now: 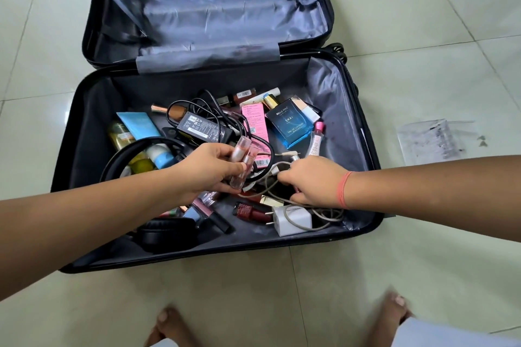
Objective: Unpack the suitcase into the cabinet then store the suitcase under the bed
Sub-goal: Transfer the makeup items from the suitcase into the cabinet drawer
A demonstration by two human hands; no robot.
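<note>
Head view. Suitcase (pixel 93 132) lies open on the tiled floor, its lid (pixel 211 0) laid flat at the far side. Left hand (pixel 208 169), over the suitcase's near half, grips a few clear tubes (pixel 242 162). Right hand (pixel 313 180), inside the suitcase towards its right wall, has its fingers curled on a white cable (pixel 277 167). Also in that half: black power adapter (pixel 203 128), blue perfume bottle (pixel 290 124), white charger plug (pixel 291 220), headphones (pixel 166 234). A plastic sheet (pixel 428 141) lies right of the suitcase.
</note>
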